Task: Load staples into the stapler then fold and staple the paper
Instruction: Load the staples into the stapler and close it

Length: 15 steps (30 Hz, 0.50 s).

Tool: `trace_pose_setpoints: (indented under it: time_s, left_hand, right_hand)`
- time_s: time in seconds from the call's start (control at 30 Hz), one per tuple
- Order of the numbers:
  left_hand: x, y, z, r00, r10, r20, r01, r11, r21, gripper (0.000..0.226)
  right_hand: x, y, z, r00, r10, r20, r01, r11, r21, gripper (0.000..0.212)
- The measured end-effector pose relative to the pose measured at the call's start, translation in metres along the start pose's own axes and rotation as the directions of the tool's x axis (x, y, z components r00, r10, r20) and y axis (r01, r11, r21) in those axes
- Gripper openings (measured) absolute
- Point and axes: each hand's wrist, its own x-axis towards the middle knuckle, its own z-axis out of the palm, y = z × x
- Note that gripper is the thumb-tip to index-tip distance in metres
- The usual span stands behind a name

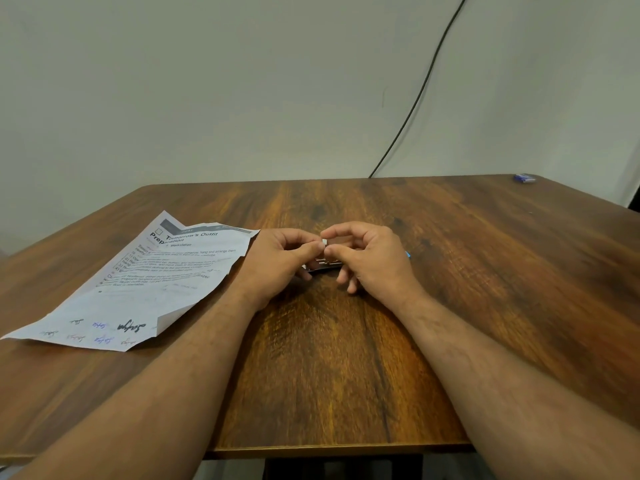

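- The stapler (322, 265) lies flat on the wooden table (346, 375), about midway between the left and right edges and nearer the far edge than the near one. Only a short metal stretch of it shows, in the gap under the two hands; whether its channel holds any staples cannot be told.
- A small blue bit (408, 254) shows just past the right hand; what it belongs to is not clear.
- A small silvery strip of staples (324, 242) is held above the stapler, between the fingertips of both hands.
- The left hand (277, 261) pinches the strip from the left, thumb and forefinger closed on it, its other fingers curled down toward the stapler.
- The right hand (370, 258) pinches the same strip from the right with thumb and forefinger, its remaining fingers loosely curled and pointing down at the table.
- Both forearms run in from the near edge and converge, with the wrists low over the wood.
- The paper (145, 282), a printed sheet with handwriting along its near end, lies unfolded toward the left edge, its right margin touching or slipping under the left hand, one near corner curled up.
- A small blue box (524, 178) sits at the far right corner.
- A black cable (420, 88) hangs down the wall behind the far edge.
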Motion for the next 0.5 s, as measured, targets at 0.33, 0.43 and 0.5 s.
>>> trace_pose_setpoints:
  time_s: [0.33,0.43,0.5]
  left_hand:
    - [0.0015,-0.0026,0.0013,0.999,0.015,-0.039,-0.011,0.996,0.090,0.013]
    - [0.0015,-0.0029,0.0060,0.971,0.082,-0.224,-0.009,0.952,0.307,0.022]
    - [-0.0007,-0.0018,0.0086,0.943,0.143,-0.299,0.000,0.903,0.431,0.024]
  right_hand:
    - [-0.0004,-0.0011,-0.0004,0.997,-0.006,-0.074,-0.001,0.996,-0.087,0.008]
    - [0.0033,0.0032,-0.0006,0.977,-0.099,-0.189,0.051,0.969,-0.243,0.007]
    - [0.0041,0.0039,-0.0006,0.976,-0.140,-0.166,0.064,0.915,-0.398,0.009]
